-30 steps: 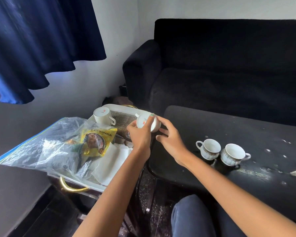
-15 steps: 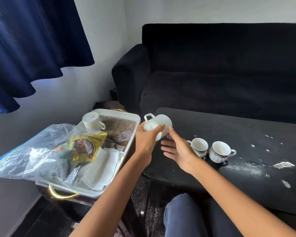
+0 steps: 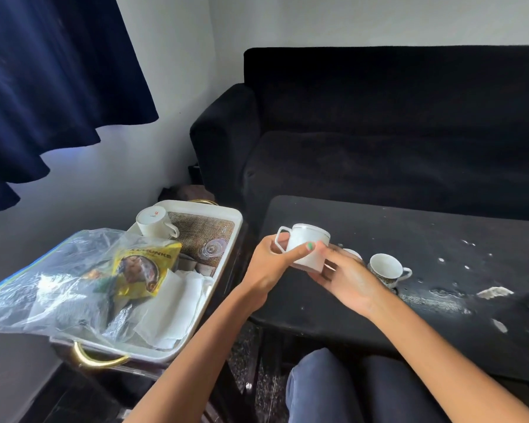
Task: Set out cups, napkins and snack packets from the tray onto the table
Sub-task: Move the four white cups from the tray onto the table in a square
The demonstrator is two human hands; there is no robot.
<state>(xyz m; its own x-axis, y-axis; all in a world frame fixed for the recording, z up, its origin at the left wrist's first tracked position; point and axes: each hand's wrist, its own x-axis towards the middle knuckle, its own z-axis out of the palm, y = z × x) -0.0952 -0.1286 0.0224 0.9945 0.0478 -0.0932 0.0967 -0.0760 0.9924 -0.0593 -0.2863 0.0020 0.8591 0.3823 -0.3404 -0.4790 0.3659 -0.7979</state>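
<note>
Holding a white cup [image 3: 307, 248] at frame center, above the near left edge of the black table [image 3: 409, 294], both hands on it. Left hand [image 3: 269, 265] grips it, thumb across the front wall, fingers curled at the handle side. Right hand [image 3: 345, 277] cups the base from below right, fingers curled under it. Cup upright, slightly tilted, handle pointing left.

Right of center, a patterned cup [image 3: 387, 270] stands upright on the table, handle to the right; a second one [image 3: 353, 254] just left of it, mostly hidden behind the right hand.

Lower left: white tray [image 3: 226, 257] with gold handle. On it another white cup [image 3: 155, 222] upside down at the far corner, a clear plastic bag [image 3: 43, 288], a yellow snack packet [image 3: 144, 268] and white napkins [image 3: 174, 309]. A small glass item lies on the tray's woven mat, too blurred to tell.

Black sofa [image 3: 394, 132] upper right, dark blue curtain [image 3: 49, 74] upper left.
</note>
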